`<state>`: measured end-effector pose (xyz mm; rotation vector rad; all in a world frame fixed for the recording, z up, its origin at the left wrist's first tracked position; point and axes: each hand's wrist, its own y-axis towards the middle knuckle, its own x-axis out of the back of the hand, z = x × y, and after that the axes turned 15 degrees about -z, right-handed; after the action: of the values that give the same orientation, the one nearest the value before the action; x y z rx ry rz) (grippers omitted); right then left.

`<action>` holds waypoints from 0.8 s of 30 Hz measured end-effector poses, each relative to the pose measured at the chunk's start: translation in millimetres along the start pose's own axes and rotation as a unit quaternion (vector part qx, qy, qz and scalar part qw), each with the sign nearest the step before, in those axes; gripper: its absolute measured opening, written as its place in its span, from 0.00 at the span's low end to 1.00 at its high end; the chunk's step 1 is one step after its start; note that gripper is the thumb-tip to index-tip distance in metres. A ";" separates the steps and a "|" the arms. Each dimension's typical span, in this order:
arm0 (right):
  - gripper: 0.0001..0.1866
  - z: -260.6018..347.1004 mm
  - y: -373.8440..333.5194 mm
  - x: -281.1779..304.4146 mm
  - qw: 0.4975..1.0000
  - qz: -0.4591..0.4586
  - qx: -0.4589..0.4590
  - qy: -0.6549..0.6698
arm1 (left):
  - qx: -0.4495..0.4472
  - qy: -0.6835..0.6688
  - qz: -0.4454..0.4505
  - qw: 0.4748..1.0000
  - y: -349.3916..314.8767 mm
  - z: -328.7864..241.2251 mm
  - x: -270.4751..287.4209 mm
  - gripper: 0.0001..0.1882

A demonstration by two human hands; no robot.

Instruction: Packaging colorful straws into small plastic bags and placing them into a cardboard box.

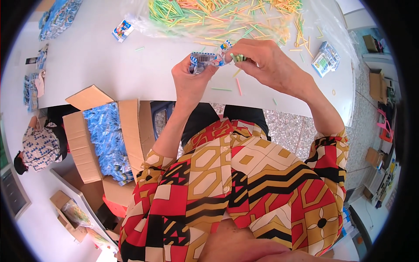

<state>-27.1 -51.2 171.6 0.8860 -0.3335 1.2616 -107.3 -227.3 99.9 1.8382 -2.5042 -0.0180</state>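
Standing left of the white table, a cardboard box holds blue packets. Above the tabletop, the left hand pinches a small packet; the right hand grips green sticks at its mouth. Farther right lies the stick pile.

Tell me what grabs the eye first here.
Centre top, the left hand holds a small blue-and-white packet while the right hand pinches a few green sticks at its mouth. Behind them, a heap of green, yellow and orange sticks spreads across the white table. Lower left, an open cardboard box brims with blue packets.
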 end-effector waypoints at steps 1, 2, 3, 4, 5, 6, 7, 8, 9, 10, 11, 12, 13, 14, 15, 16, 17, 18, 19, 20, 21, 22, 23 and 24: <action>0.09 -0.2 -0.1 0.4 1.000 0.001 0.000 0.000 | 0.009 -0.017 -0.015 1.000 -0.2 0.2 -1.1 0.05; 0.09 0.0 -1.0 1.3 1.000 -0.001 0.002 -0.007 | 0.010 -0.017 -0.015 1.000 -0.6 -0.1 -1.8 0.05; 0.09 0.3 -2.0 2.5 1.000 -0.003 0.003 -0.014 | 0.004 -0.012 -0.014 1.000 -0.9 -0.7 -2.5 0.05; 0.09 1.1 -3.0 4.2 1.000 -0.002 0.002 -0.014 | -0.001 -0.008 -0.013 1.000 -1.6 -0.9 -2.9 0.06; 0.09 1.6 -2.4 6.5 1.000 0.003 -0.021 0.000 | -0.001 -0.008 -0.014 1.000 -1.4 -0.5 -2.7 0.06; 0.09 1.7 -1.7 9.4 0.999 0.008 -0.044 0.014 | 0.009 -0.011 -0.014 1.000 -1.4 0.3 -2.4 0.05; 0.09 1.4 -1.0 14.2 0.999 0.009 -0.043 0.014 | 0.020 -0.014 -0.014 1.000 -1.4 1.2 -2.2 0.05; 0.09 1.3 -0.1 20.4 0.995 -0.009 -0.088 0.037 | 0.020 -0.015 -0.015 1.000 -1.2 2.7 -1.7 0.05; 0.09 1.4 1.2 26.8 0.989 -0.026 -0.133 0.059 | 0.021 -0.028 -0.015 0.999 -0.8 4.5 -1.2 0.05; 0.08 2.3 2.7 32.9 0.982 -0.055 -0.161 0.086 | 0.022 -0.041 -0.015 0.999 -0.5 5.8 -0.9 0.05; 0.08 2.6 2.4 35.1 0.981 -0.056 -0.162 0.085 | 0.023 -0.042 -0.014 0.999 -0.6 5.8 -1.6 0.05; 0.08 2.8 2.3 36.6 0.973 -0.108 -0.146 0.140 | 0.025 -0.047 -0.014 0.998 -0.8 5.7 -2.4 0.05; 0.07 3.0 2.2 37.4 0.960 -0.158 -0.128 0.194 | 0.028 -0.052 -0.013 0.998 -1.0 5.5 -2.8 0.06; 0.07 5.2 2.0 35.0 0.959 -0.159 -0.129 0.194 | 0.029 -0.051 -0.013 0.998 -1.5 5.4 -3.0 0.06; 0.08 9.5 2.6 30.0 0.970 -0.184 -0.082 0.136 | 0.032 -0.049 -0.012 0.998 -1.8 4.9 -2.9 0.06; 0.08 12.2 3.2 25.6 0.975 -0.207 -0.034 0.077 | 0.034 -0.046 -0.012 0.998 -2.2 4.4 -2.7 0.06; 0.08 12.7 3.9 23.0 0.975 -0.207 -0.035 0.077 | 0.035 -0.046 -0.013 0.998 -2.0 4.0 -2.5 0.06; 0.09 12.7 4.4 20.5 0.975 -0.210 0.068 0.003 | 0.038 -0.045 -0.012 0.998 -1.6 3.8 -2.3 0.06; 0.10 11.9 4.3 18.1 0.960 -0.209 0.171 -0.071 | 0.041 -0.044 -0.013 0.998 -1.3 3.6 -2.1 0.06; 0.13 8.4 3.3 14.4 0.955 -0.202 0.204 -0.073 | 0.042 -0.043 -0.013 0.998 -1.3 3.2 -2.2 0.06; 0.13 6.2 1.6 10.6 0.955 -0.202 0.204 -0.073 | 0.042 -0.046 -0.013 0.998 -1.5 2.8 -2.5 0.06; 0.14 4.6 0.0 6.9 0.951 -0.193 0.230 -0.071 | 0.041 -0.048 -0.013 0.998 -1.7 2.2 -2.8 0.06; 0.15 3.2 -0.9 3.7 0.947 -0.183 0.256 -0.068 | 0.042 -0.048 -0.014 0.998 -2.0 1.4 -2.9 0.06; 0.15 2.6 -1.2 1.8 0.947 -0.183 0.256 -0.067 | 0.040 -0.051 -0.013 0.998 -2.5 0.0 -3.1 0.06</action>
<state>-24.7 -52.0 174.0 1.4112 0.0652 0.9510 -104.0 -225.0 99.7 1.9492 -2.5842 -0.0140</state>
